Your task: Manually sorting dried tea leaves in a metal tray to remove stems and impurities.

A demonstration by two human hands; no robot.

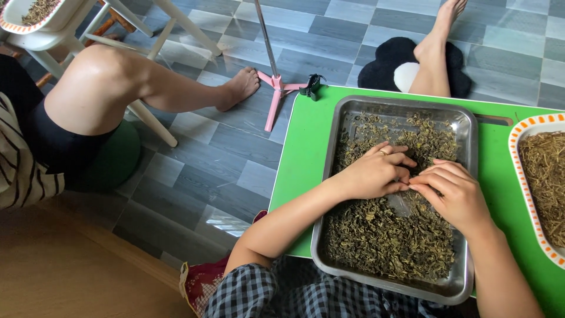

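Over the rectangular steel tray (pixel 468 126) of dried green-brown leaves (pixel 382 235), your left hand (pixel 376 174) and right hand (pixel 456 194) meet, fingertips pinched on small leaf pieces; you seem mid-sorting, so pick gently.

Beside the green worktop (pixel 306 147) a pink stand (pixel 275 82) rests on the grey tiled floor (pixel 223 153), with a black-and-white cushion (pixel 391 68) beyond it, a white chair (pixel 88 41) and a seated person's leg (pixel 141 82) further left.

Green table (pixel 306 153), silver tray (pixel 468 126), olive-green dried leaves (pixel 382 235).
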